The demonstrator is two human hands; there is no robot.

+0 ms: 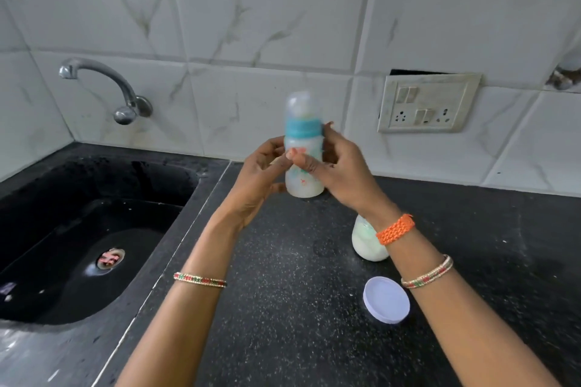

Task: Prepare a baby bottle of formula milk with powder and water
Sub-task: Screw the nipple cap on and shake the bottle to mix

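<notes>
The right hand (341, 171) grips the small translucent plastic baby bottle with a teal collar and a clear dome cap (303, 148) from its right side, thumb across the front and fingers curled behind the body. The left hand (259, 181) is half curled round the same bottle from the left, fingertips at its middle and the palm near its base. The bottle is held upright above the black speckled stone counter (283, 276), whitish inside; it is blurred, and the coloured print on its wall cannot be read.

Just below the right wrist, partly hidden behind it and its orange woven wristband (396, 229), stands a rounded pale container with white content (366, 242). Nearer to the person, beside the right forearm, a round white plastic lid (386, 299) lies flat on the counter. Each forearm carries a thin beaded bangle.

To the left of the left hand is the black sink (94, 223) with its drain, and above it a curved metal tap (107, 88) comes out of the white marble-pattern wall tiles (267, 25). Behind the right hand — on the wall — sits a beige switch and socket plate (427, 104).
</notes>
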